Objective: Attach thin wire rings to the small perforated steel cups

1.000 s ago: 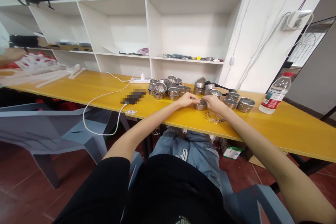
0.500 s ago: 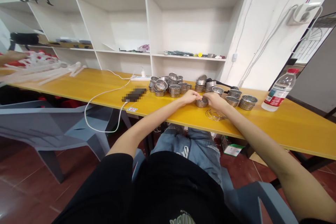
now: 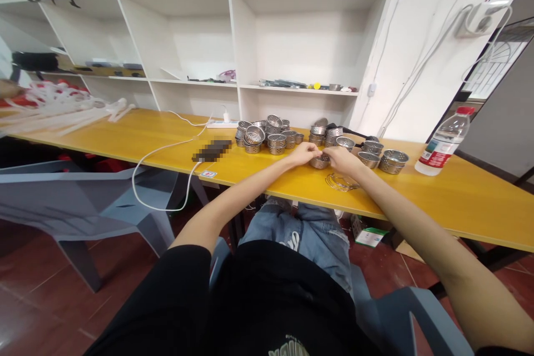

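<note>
A small perforated metal cup (image 3: 320,163) stands on the yellow table in front of me. My left hand (image 3: 305,153) comes in from the left, its fingers pinched at the cup's upper edge; whatever lies between the fingertips is too small to make out. From the right, my right hand (image 3: 340,158) is closed at the cup's rim, fingertips close to those of the left. Several thin bent wire pieces (image 3: 340,182) lie just below my right hand. More perforated cups (image 3: 276,143) are piled behind my left hand, and others (image 3: 393,161) sit beyond my right wrist.
A water bottle (image 3: 444,142) stands at the right. Left of the cups lie a blurred dark device (image 3: 212,151) and its white cable (image 3: 137,169), which hangs over the edge. White plastic strips (image 3: 83,108) cover the far left, near another person's hand (image 3: 10,89). Shelves rise behind.
The view has shifted very slightly. Both my hands stay at the same cup, with little visible movement in the fingers.
</note>
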